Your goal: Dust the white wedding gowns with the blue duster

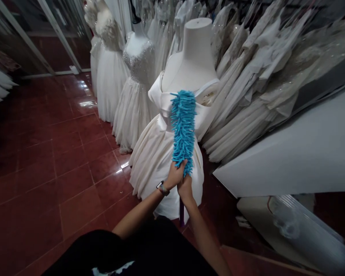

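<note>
A blue shaggy duster stands upright in front of me, its fluffy head pointing away. My left hand is closed at the lower end of the blue head, and a watch and a band circle that wrist. Just below it, my right hand is closed around the duster too; a dark purple handle sticks out underneath. Behind the duster is a white satin off-shoulder dress on a white mannequin. The blue head overlaps the bodice in view; whether it touches the cloth I cannot tell.
More mannequins in white gowns stand at the left. Many wrapped gowns hang along the right and back. A white panel juts in at right, above a plastic-wrapped roll. Red tiles cover the floor.
</note>
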`<state>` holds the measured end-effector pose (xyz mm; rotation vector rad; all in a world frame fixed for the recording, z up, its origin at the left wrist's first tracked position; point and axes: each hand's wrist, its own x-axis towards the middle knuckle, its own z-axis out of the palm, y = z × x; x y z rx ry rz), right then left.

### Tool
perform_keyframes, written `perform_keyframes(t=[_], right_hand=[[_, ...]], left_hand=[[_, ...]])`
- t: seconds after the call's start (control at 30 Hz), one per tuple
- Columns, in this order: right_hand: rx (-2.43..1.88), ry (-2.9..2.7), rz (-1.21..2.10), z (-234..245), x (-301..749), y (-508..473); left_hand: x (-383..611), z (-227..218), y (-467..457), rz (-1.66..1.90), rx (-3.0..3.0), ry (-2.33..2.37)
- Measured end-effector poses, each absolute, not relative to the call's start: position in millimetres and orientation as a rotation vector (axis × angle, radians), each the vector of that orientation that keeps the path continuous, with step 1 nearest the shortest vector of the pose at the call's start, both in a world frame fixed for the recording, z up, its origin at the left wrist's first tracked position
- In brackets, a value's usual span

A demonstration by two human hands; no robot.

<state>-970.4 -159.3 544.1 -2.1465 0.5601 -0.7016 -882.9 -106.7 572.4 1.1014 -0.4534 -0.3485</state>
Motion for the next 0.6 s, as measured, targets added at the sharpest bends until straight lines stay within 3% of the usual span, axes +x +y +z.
perform_keyframes(t=[0.13,0.33,0.6], right_hand=[[-2.386,0.587,-0.498,559.7,-956.9,-156.9],[-2.340,0.624,-0.727,568.4,-916.1,-138.3],[-2.378,0.875,-0.609,551.3,-831.6,-77.7]], left_hand=[[-868.4,576.2,-93.8,-0.355,1.059,-0.210],[-825.7,595.1,-93.7,-0.499,0.925,-0.344],[-733.7,569.8,-44.6,-0.705,0.899,-0.194]])
